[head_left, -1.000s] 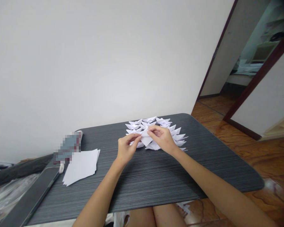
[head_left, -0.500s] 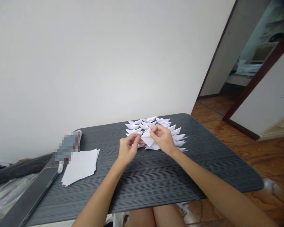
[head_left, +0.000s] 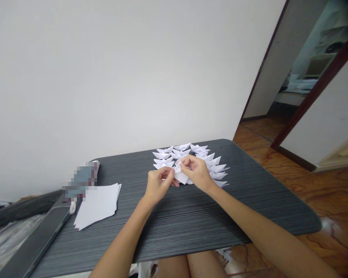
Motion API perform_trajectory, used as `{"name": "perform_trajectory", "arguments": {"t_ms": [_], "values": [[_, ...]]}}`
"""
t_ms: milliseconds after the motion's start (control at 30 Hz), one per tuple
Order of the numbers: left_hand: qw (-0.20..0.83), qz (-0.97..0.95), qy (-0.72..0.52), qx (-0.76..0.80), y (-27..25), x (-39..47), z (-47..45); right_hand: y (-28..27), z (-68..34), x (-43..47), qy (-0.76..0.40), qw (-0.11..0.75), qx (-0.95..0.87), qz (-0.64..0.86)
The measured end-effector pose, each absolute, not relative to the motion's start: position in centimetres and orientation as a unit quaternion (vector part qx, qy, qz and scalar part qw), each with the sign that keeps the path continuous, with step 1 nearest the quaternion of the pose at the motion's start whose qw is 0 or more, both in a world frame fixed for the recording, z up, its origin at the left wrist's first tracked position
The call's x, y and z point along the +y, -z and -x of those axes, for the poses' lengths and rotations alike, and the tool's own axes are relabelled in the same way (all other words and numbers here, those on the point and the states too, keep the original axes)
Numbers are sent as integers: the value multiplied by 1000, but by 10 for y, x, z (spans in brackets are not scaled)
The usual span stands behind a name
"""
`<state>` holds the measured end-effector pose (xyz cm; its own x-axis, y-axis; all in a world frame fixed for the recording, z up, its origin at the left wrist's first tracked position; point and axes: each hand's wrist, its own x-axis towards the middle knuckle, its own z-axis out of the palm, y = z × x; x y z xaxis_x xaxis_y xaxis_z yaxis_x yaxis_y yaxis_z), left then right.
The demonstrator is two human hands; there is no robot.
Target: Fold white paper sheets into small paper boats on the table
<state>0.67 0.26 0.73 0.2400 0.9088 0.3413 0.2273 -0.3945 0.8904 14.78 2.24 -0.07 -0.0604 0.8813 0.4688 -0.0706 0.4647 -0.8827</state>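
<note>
Head view: fingers of the left hand (head_left: 159,184) and right hand (head_left: 197,173) pinch a folded white paper (head_left: 180,176) above the dark striped desk (head_left: 185,227), one corner pointing nearward; its long axis is unclear.

You have a dark, fine-striped table (head_left: 176,239) as your landmark. Behind its far edge you see a plain white wall (head_left: 118,77). At the table's far left corner is a pixelated object (head_left: 82,177), too masked for you to identify, with a small white item (head_left: 72,207) just in front. Along the table's left edge you have a long dark slab (head_left: 40,239); beyond it, crumpled clear plastic (head_left: 13,235). Right of the table, you see brown wood-grain flooring (head_left: 281,158) and a dark red door frame (head_left: 316,90).
</note>
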Motion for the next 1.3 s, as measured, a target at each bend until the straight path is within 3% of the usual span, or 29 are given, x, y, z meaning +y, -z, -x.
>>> {"name": "perform_trajectory", "arguments": {"t_ms": [500, 600, 733, 933, 1033, 1200, 1300], "values": [[437, -683, -430, 397, -4, 4, -10, 4, -150, 27, -366, 574, -635, 366], [472, -658, -435, 393, -7, 5, -9, 3, -151, 27, -446, 549, -608, 362], [523, -633, -430, 376, -8, 8, -6, -1, -157, 25, -584, 454, -598, 309], [552, -597, -448, 371, -7, 14, -1, -11, -165, 26, -661, 413, -574, 253], [481, -664, -446, 359, -12, 14, 4, -12, -168, 30, -690, 410, -537, 261], [195, -823, -410, 340, -16, 11, 11, -8, -170, 35, -730, 418, -470, 268], [143, -830, -403, 359, -13, 12, 13, -7, -168, 34, -732, 402, -481, 268]]}}
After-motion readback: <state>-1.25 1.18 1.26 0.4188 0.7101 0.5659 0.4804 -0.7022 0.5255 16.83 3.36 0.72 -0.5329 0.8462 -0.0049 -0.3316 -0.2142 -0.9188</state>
